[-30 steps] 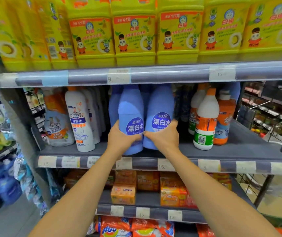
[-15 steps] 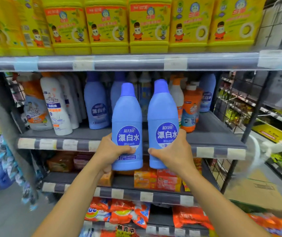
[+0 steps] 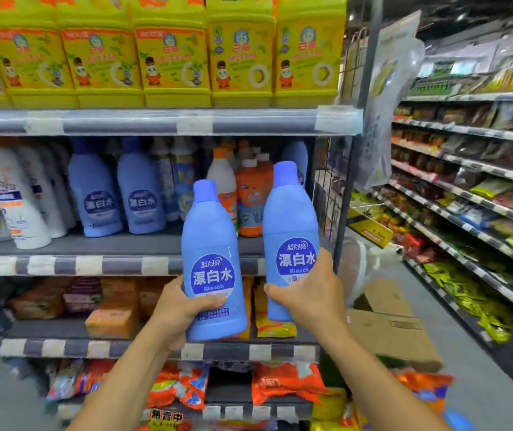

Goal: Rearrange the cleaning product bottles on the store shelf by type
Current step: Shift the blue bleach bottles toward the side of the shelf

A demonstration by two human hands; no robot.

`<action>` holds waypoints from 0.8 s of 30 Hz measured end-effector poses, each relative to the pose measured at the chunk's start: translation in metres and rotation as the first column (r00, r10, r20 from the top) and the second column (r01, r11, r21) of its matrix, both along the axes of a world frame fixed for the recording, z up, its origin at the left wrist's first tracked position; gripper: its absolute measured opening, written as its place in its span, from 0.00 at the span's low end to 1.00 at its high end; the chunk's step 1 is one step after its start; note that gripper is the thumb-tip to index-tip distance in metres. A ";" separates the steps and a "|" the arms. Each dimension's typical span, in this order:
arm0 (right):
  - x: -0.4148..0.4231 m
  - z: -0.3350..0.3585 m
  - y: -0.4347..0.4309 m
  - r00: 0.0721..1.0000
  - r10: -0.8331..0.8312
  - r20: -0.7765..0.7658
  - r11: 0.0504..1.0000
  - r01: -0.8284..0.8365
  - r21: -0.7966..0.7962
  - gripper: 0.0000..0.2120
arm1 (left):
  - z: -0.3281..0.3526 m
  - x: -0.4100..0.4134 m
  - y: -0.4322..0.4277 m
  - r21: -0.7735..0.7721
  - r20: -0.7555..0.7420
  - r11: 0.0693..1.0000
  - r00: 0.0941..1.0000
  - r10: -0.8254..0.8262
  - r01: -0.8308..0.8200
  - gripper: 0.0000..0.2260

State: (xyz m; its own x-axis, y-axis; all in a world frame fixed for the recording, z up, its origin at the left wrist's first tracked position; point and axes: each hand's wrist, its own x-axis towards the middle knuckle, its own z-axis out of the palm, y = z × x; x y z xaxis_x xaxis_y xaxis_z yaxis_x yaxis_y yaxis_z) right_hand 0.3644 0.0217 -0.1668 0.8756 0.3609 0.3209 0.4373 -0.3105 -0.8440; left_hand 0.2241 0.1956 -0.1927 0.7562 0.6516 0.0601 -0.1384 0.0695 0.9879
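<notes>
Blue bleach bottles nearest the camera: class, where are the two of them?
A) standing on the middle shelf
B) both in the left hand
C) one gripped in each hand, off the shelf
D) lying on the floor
C: the left hand grips the left bleach bottle, the right hand grips the right bleach bottle, both clear of the middle shelf.

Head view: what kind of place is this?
Most likely a supermarket: price-label strips run along the shelf edges, identical yellow jugs stand in a row, and another aisle of packaged goods lies to the right.
</notes>
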 end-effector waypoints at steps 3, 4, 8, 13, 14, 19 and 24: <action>0.018 0.005 -0.007 0.999 -0.009 -0.033 1.000 0.008 -0.010 0.37 | 0.004 0.008 -0.011 0.011 -0.009 1.000 1.000 -0.005 0.005 0.28; 0.024 0.007 -0.006 0.999 -0.014 -0.035 1.000 0.013 -0.013 0.38 | 0.006 0.010 -0.012 0.017 -0.009 1.000 1.000 -0.005 0.005 0.29; 0.057 0.019 0.006 0.997 -0.027 -0.069 1.000 0.028 0.013 0.39 | 0.013 0.020 -0.017 0.030 -0.010 0.999 1.000 -0.026 0.026 0.32; 0.110 0.041 0.042 0.987 -0.020 -0.159 0.998 0.011 -0.057 0.42 | 0.016 0.030 -0.012 0.051 -0.025 0.998 0.999 -0.048 0.049 0.33; 0.121 0.043 0.050 0.985 -0.021 -0.169 0.999 0.012 -0.051 0.43 | 0.016 0.033 -0.010 0.054 -0.026 0.997 0.998 -0.052 0.053 0.33; 0.168 0.038 0.093 0.993 -0.036 -0.108 0.999 0.037 0.012 0.47 | 0.018 0.048 0.001 0.057 -0.013 0.995 0.997 -0.077 0.077 0.32; 0.211 0.021 0.126 0.997 -0.045 -0.058 0.998 0.047 0.031 0.43 | 0.017 0.060 0.016 0.074 0.002 0.992 0.995 -0.099 0.099 0.33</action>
State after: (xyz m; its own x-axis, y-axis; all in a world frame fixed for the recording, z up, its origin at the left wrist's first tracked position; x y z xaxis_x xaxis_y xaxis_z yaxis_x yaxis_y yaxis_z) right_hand 0.5750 0.1475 -0.1457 0.9084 0.3096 0.2808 0.3738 -0.3014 -0.8772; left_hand 0.2842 0.2111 -0.1757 0.8163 0.5670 0.1100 -0.1403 0.0100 0.9901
